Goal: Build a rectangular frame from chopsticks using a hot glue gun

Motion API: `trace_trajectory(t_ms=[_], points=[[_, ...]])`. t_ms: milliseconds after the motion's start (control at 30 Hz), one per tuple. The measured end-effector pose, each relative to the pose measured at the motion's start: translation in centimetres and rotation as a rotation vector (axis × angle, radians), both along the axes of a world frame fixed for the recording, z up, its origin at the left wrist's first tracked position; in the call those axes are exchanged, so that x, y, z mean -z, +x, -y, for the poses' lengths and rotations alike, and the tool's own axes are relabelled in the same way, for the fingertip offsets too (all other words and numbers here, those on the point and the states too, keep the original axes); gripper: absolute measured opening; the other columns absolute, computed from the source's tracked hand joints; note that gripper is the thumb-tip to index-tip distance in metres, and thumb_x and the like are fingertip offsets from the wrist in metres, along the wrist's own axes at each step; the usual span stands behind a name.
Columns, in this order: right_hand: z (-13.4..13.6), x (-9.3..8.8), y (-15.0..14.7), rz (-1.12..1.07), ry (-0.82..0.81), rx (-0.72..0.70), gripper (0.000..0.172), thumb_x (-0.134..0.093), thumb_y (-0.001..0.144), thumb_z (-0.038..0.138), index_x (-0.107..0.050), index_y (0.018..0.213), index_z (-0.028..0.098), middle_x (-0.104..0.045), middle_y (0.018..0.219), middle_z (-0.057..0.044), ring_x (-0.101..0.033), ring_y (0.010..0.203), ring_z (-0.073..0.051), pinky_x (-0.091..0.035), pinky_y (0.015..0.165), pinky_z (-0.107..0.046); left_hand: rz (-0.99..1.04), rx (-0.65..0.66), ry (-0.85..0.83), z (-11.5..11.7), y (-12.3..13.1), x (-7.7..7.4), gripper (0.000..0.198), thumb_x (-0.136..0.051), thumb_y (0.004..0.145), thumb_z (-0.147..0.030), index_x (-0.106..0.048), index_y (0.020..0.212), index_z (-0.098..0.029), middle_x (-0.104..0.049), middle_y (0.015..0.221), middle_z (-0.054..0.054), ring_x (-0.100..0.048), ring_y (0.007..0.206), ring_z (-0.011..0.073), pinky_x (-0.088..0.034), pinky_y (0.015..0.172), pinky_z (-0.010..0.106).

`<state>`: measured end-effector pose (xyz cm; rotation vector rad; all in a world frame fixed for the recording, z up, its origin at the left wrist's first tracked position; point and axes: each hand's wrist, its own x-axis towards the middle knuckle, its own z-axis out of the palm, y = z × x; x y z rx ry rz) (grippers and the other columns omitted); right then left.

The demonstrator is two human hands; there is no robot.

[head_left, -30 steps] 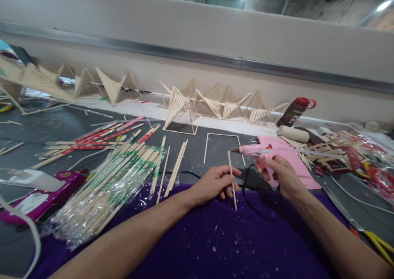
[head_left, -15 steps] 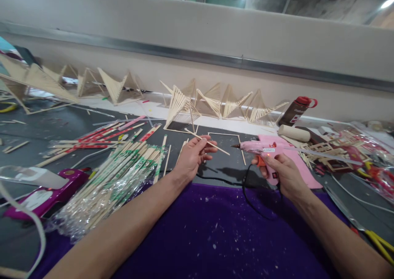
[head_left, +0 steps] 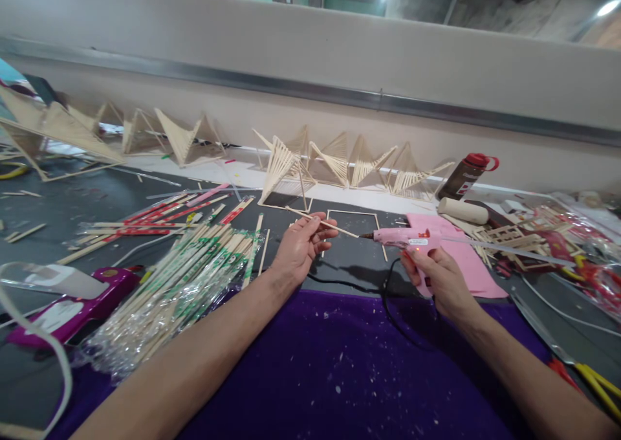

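Note:
My left hand (head_left: 301,246) pinches a thin wooden stick (head_left: 334,226) and holds it slanted above the dark table, its right tip touching the nozzle of a pink hot glue gun (head_left: 402,238). My right hand (head_left: 436,278) is wrapped round the glue gun's handle, with a clear glue rod sticking out of the back. A black cord (head_left: 388,297) runs from the gun across the purple cloth (head_left: 339,375). Just behind the stick lies a small square frame of sticks (head_left: 352,213).
Bundles of wrapped chopsticks (head_left: 179,285) lie at the left beside a purple tool (head_left: 72,304). Finished stick models (head_left: 339,162) line the back wall. A red-capped bottle (head_left: 466,175), a cream roll (head_left: 460,210), pink sheet and stick scraps crowd the right.
My left hand lifted the stick off the cloth, turned it sideways and brought its tip to the gun's nozzle. My right hand shifted the gun slightly left.

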<state>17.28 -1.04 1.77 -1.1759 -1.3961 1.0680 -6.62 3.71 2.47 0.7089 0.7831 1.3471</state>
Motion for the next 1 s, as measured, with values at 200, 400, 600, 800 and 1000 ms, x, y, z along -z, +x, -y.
trace_trajectory(t_ms=[200,400,600,800,1000], points=[[0.05,0.36,-0.09,0.006,-0.023,0.024,0.026,-0.05,0.084,0.041,-0.048,0.07,0.019,-0.044,0.055,0.003,-0.036,0.047,-0.009,-0.027,0.045,-0.023,0.005,0.002,-0.028,0.08,0.05,-0.02,0.01,-0.051,0.083,-0.016,-0.055,0.091,-0.013,-0.067,0.083,0.007,-0.064,0.066,0.0123,-0.048,0.046,0.016],[0.03,0.41,0.0,-0.004,0.002,-0.004,0.027,-0.049,0.085,0.039,-0.046,0.067,0.019,-0.042,0.053,0.004,-0.036,0.047,-0.009,-0.027,0.045,-0.024,-0.004,-0.004,-0.032,0.03,0.07,0.05,0.01,-0.051,0.084,-0.017,-0.055,0.092,-0.012,-0.067,0.083,0.008,-0.064,0.066,0.0123,-0.048,0.046,0.016],[0.03,0.22,-0.08,-0.01,-0.005,-0.032,0.03,-0.048,0.085,0.04,-0.044,0.064,0.019,-0.041,0.051,0.004,-0.035,0.045,-0.009,-0.027,0.045,-0.024,-0.012,-0.014,-0.029,-0.02,0.0,0.04,0.01,-0.05,0.084,-0.016,-0.054,0.092,-0.012,-0.067,0.083,0.008,-0.064,0.066,0.0116,-0.048,0.046,0.015],[0.07,0.29,-0.1,-0.016,-0.014,-0.029,0.028,-0.05,0.084,0.041,-0.045,0.066,0.019,-0.041,0.051,0.004,-0.034,0.045,-0.009,-0.027,0.045,-0.024,-0.012,-0.018,-0.031,-0.02,0.02,0.07,0.009,-0.051,0.084,-0.016,-0.055,0.091,-0.013,-0.067,0.082,0.008,-0.064,0.065,0.0115,-0.048,0.046,0.016],[0.05,0.22,-0.1,0.027,-0.013,-0.052,0.032,-0.048,0.084,0.041,-0.044,0.062,0.019,-0.041,0.05,0.003,-0.035,0.046,-0.009,-0.028,0.046,-0.024,-0.012,-0.01,-0.037,0.0,0.09,0.2,0.008,-0.051,0.084,-0.016,-0.055,0.091,-0.013,-0.067,0.081,0.008,-0.064,0.065,0.0118,-0.048,0.045,0.015]])
